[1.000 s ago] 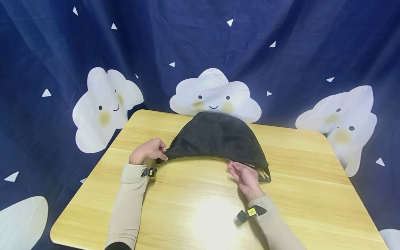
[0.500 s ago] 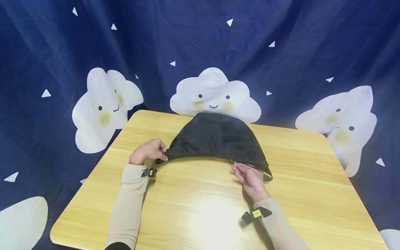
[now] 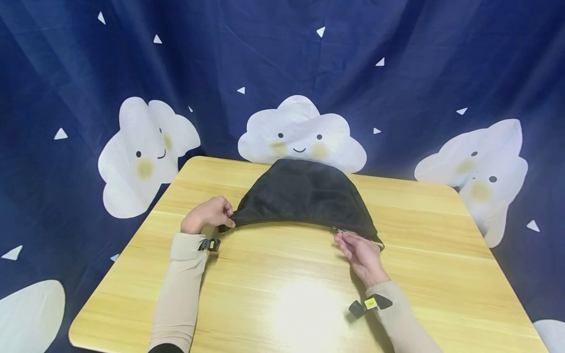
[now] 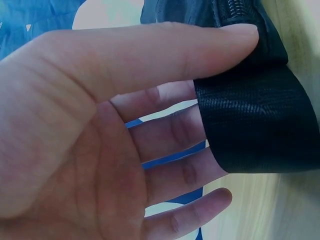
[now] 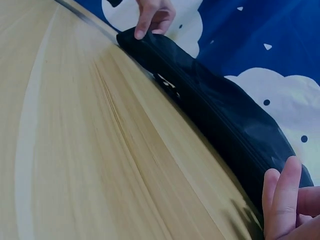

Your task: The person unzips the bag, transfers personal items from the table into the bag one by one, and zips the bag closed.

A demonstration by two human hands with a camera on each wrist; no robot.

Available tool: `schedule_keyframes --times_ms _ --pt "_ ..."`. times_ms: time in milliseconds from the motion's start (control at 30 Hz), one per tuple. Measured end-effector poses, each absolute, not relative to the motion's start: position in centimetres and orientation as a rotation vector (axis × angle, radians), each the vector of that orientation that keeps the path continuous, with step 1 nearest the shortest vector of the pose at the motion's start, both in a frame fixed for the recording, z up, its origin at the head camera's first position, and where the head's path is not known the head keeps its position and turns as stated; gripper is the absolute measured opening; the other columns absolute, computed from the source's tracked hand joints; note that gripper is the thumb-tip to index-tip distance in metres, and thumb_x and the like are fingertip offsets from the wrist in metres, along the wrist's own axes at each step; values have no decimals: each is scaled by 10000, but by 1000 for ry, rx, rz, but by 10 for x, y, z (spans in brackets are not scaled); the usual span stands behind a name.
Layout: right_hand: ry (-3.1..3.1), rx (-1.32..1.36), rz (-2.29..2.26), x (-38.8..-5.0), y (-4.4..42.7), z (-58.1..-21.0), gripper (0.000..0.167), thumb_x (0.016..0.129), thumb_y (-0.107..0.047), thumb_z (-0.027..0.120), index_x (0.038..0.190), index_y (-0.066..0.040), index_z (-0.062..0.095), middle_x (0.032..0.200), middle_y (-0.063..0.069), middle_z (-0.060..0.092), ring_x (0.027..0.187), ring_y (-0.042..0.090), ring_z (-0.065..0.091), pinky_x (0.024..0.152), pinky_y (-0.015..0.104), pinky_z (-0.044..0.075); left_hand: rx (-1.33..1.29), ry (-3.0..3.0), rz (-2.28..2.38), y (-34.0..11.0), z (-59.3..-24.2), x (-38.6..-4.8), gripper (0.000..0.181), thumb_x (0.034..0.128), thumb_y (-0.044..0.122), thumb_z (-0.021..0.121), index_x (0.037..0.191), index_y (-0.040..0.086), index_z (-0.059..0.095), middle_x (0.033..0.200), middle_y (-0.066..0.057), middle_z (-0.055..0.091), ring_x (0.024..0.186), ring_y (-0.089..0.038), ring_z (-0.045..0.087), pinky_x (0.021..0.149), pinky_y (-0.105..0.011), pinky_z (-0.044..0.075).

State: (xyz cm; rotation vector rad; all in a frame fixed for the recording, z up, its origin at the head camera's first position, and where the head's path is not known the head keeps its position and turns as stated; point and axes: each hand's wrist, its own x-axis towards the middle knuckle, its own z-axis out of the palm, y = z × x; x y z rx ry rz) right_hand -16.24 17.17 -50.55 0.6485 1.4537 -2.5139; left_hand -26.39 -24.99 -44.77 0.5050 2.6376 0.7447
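Observation:
A black half-moon fabric bag [image 3: 304, 193] lies on the table, its long zipped edge facing me. At its left end, my left hand [image 3: 208, 214] pinches the corner between thumb and fingers. The left wrist view shows that thumb [image 4: 220, 47] pressing beside the zipper teeth [image 4: 235, 9], with a wide black strap tab [image 4: 255, 120] below it. Near the bag's right end, my right hand [image 3: 363, 256] pinches the small metal zipper pull [image 3: 339, 230]. To the right of the pull the seam is parted slightly. In the right wrist view, only some right-hand fingers [image 5: 284, 200] show.
The light wood table [image 3: 265, 294] has rounded corners and a bright glare near its front. Behind it hangs a dark blue curtain [image 3: 282, 49] printed with white clouds, close to the bag's far edge. A black strap with a camera sits on each wrist.
My right hand has slid a little to the right along the bag's edge, and the zipper pull has moved with it. The left hand stays at the left corner.

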Motion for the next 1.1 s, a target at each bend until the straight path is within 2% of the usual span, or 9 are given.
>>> schedule_keyframes --times_ms 733,1000,1100 --pt "1462 678 -2487 -154 202 -498 234 1025 10 548 922 -90 732 889 21 788 841 89 773 744 145 578 493 2635 736 -251 -447 -263 223 817 110 822 729 108 617 615 70 447 598 -112 410 662 -282 401" --pt "1517 658 -2458 -150 208 -498 247 1029 1 542 918 -103 737 894 9 793 820 75 772 614 114 533 492 2634 740 -253 -447 -263 217 817 112 823 737 104 622 624 68 453 602 -115 409 666 -283 402" --pt "1510 672 -2455 -149 211 -498 256 1025 8 547 905 -101 746 893 15 796 813 79 774 616 120 540 500 2640 736 -253 -447 -263 228 814 114 826 726 106 615 618 70 438 599 -114 398 670 -284 396"
